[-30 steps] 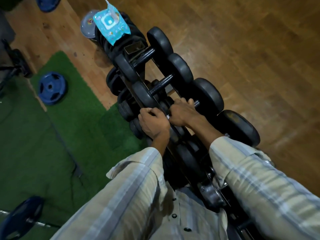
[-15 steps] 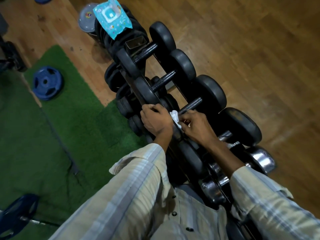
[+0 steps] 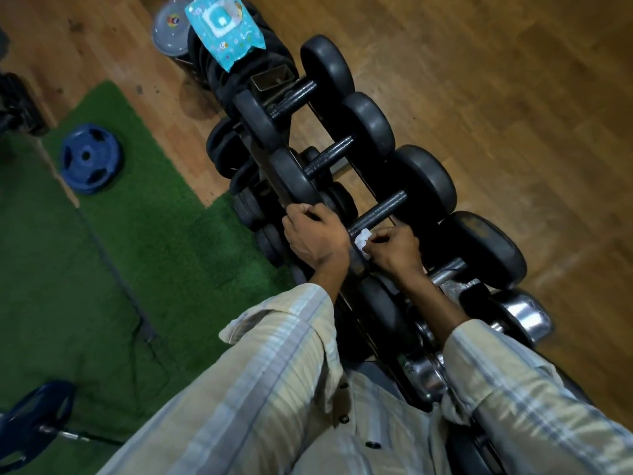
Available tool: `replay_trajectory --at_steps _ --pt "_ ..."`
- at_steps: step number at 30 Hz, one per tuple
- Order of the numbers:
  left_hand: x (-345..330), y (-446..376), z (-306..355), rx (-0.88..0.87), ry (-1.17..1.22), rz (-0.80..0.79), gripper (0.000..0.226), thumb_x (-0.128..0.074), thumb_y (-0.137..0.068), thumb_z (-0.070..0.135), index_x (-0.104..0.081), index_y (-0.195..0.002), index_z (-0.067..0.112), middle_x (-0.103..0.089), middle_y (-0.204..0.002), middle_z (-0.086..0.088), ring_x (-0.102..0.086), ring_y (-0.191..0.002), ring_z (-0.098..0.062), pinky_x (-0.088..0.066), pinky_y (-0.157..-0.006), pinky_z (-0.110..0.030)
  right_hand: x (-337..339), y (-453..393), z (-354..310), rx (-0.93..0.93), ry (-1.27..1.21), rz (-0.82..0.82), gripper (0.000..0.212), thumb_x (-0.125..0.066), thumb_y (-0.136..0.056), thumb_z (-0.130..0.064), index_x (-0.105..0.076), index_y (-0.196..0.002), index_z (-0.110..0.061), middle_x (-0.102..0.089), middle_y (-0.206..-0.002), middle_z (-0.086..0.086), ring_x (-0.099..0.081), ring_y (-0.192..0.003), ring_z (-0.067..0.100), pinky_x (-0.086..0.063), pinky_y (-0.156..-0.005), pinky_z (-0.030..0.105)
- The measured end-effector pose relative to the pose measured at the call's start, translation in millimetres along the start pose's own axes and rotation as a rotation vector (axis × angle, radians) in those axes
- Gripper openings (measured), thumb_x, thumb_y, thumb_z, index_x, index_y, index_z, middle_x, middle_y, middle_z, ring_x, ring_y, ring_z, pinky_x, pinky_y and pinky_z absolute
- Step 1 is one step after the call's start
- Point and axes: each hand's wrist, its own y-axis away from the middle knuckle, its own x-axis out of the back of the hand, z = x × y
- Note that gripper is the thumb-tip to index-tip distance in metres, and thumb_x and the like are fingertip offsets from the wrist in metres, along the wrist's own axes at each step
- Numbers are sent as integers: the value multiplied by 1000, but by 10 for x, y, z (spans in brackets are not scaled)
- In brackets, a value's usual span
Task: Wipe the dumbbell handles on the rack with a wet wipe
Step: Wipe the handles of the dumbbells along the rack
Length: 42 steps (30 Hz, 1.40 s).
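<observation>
Now, mid-frame, my right hand [image 3: 394, 250] pinches a white wipe [image 3: 363, 240] against the near end of a dumbbell handle [image 3: 378, 211]; my left hand [image 3: 313, 234] grips the rack [image 3: 274, 80] rail.

- wet wipe [image 3: 363, 238]: white, bunched up
- wipes pack [image 3: 224, 29]: turquoise, white lid patch, tiny multicoloured dots
- dumbbells [image 3: 376, 166]: matte black heads, dark handles (the nearest ones are shiny chrome)
- weight plate [image 3: 90, 158]: blue
- turf mat [image 3: 144, 255]: deep green
- floor [image 3: 496, 97]: warm brown wood planks
- shirt sleeves [image 3: 274, 371]: beige with pale blue-grey plaid stripes, dark buttons
</observation>
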Motion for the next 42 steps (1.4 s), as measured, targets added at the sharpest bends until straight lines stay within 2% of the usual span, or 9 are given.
replay_trajectory --at_steps 6,11,15,21,29,34,36,38,42 --pt "-37 -7 -15 -21 15 14 13 -57 -86 21 -60 -89 9 -63 -91 -15 -59 -90 -37 -43 -80 -44 -220 -324 286 -165 -260 -76 15 -76 -65 0 -78 -66 -15 -74 -71 6 -67 -68 22 -62 -77 46" --pt "-43 -18 -36 -44 16 17 23 -52 -93 31 -59 -89 9 -62 -91 -15 -58 -90 -36 -44 -78 -45 -264 -283 92 -251 -475 -128 22 -70 -75 15 -78 -78 -5 -71 -77 20 -61 -53 22 -50 -56 28" --pt "-51 -20 -50 -47 11 18 30 -47 -96 39 -56 -87 12 -61 -89 -13 -57 -89 -36 -45 -76 -45 -225 -251 -27 -244 -588 -217 36 -58 -80 24 -76 -104 4 -72 -66 7 -59 -41 7 -45 -41 17" --pt "-78 -21 -69 -66 -4 32 38 -41 -96 47 -55 -88 13 -60 -90 -11 -58 -88 -36 -47 -75 -47 -148 -293 -120 -220 -517 -291 44 -39 -81 24 -53 -59 -11 -50 -36 -7 -50 -37 9 -35 -34 13" --pt "-73 -15 -71 -89 -9 42 41 -39 -96 45 -57 -87 9 -59 -87 -13 -57 -84 -38 -44 -70 -46 -156 -388 109 -286 -732 -456 36 -41 -78 22 -67 -76 -3 -65 -70 9 -58 -57 15 -43 -47 20" --pt "-75 -17 -81 -67 -19 42 42 -38 -94 48 -56 -88 11 -60 -88 -12 -58 -85 -38 -46 -70 -47 -118 -378 116 -369 -988 -459 43 -40 -77 6 -72 -55 -12 -65 -65 3 -49 -60 14 -32 -60 23" --pt "-73 -17 -68 -71 -19 43 40 -39 -94 46 -56 -88 10 -60 -88 -12 -58 -86 -38 -45 -70 -46 -123 -377 84 -375 -1052 -434 18 -60 -64 -4 -74 -75 -8 -64 -78 6 -51 -67 17 -36 -62 25" --pt "-67 -17 -63 -64 -24 40 38 -41 -94 44 -57 -89 10 -61 -89 -13 -58 -87 -38 -44 -70 -46 -170 -427 70 -372 -1091 -443 60 -81 -47 -14 -67 -105 -5 -64 -90 8 -59 -73 18 -44 -65 26" --pt "-57 -4 -39 -50 -23 31 32 -45 -94 41 -57 -88 12 -62 -89 -12 -59 -88 -38 -45 -73 -46 -198 -400 -119 -295 -1186 -550 34 -72 -88 -40 -51 -75 -17 -49 -67 -2 -51 -66 12 -44 -67 26"
